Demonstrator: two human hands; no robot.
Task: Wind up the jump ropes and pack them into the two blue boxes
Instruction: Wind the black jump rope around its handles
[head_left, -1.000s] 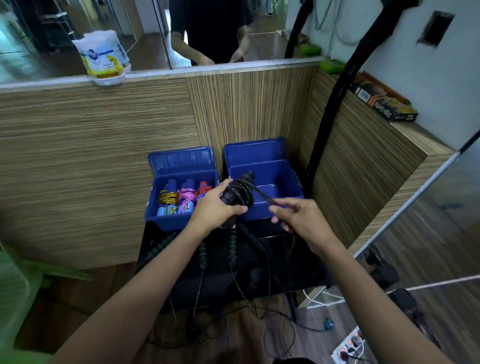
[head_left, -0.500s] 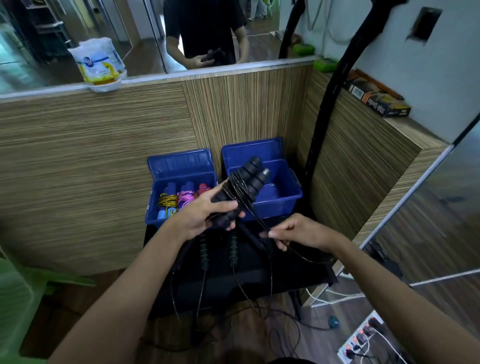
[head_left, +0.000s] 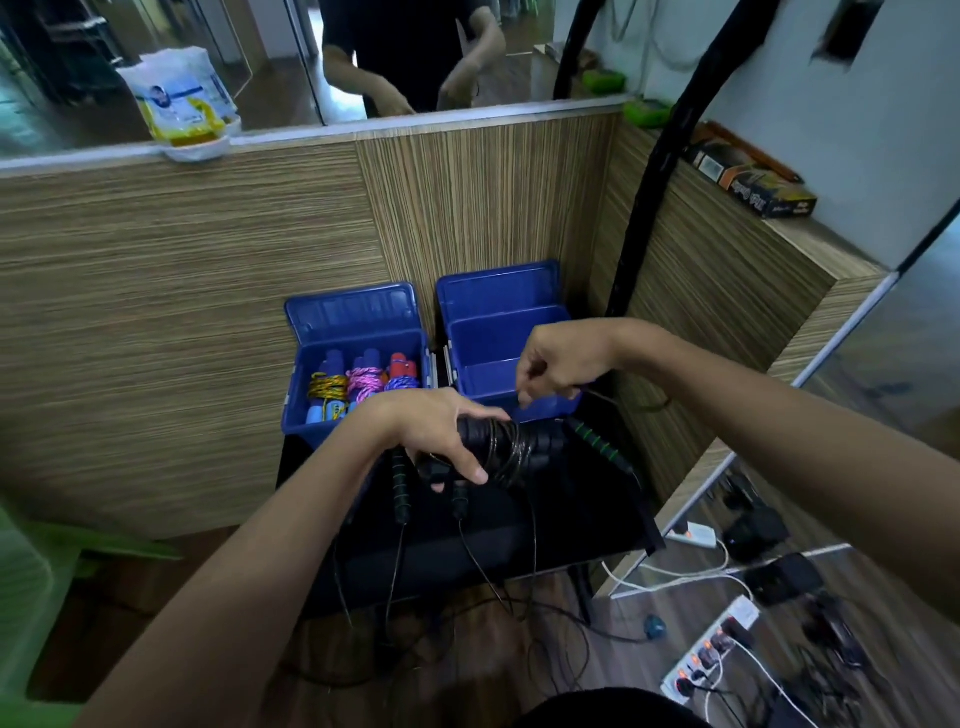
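Wood-grain panels wall off the corner across the upper half of the frame, and below them, at centre, sits the low black surface (head_left: 571, 519) where we are working. On its far edge stand the two blue boxes with lids raised: the left box (head_left: 358, 421) already holds three wound ropes, yellow, pink and purple, while the right box (head_left: 498, 358) shows only bare blue inside.

We judge we are mid-wind on a black rope. Our left hand (head_left: 436, 436) grips the paired black handles (head_left: 498, 441), lying roughly level at frame centre, with shiny turns of cord already banded round their middle. Our right hand (head_left: 566, 364) hangs just above and right of them, over the front rim of the right box, its grip pinched on the thin cord (head_left: 605, 397).

More green-banded handles (head_left: 597, 447) lie on the surface, their cords trailing down to the floor at the bottom of the frame.

Next, we think, comes another pass of cord round the handles, kept taut so the turns do not slip, then tucking the end and setting the bundle into the right box.
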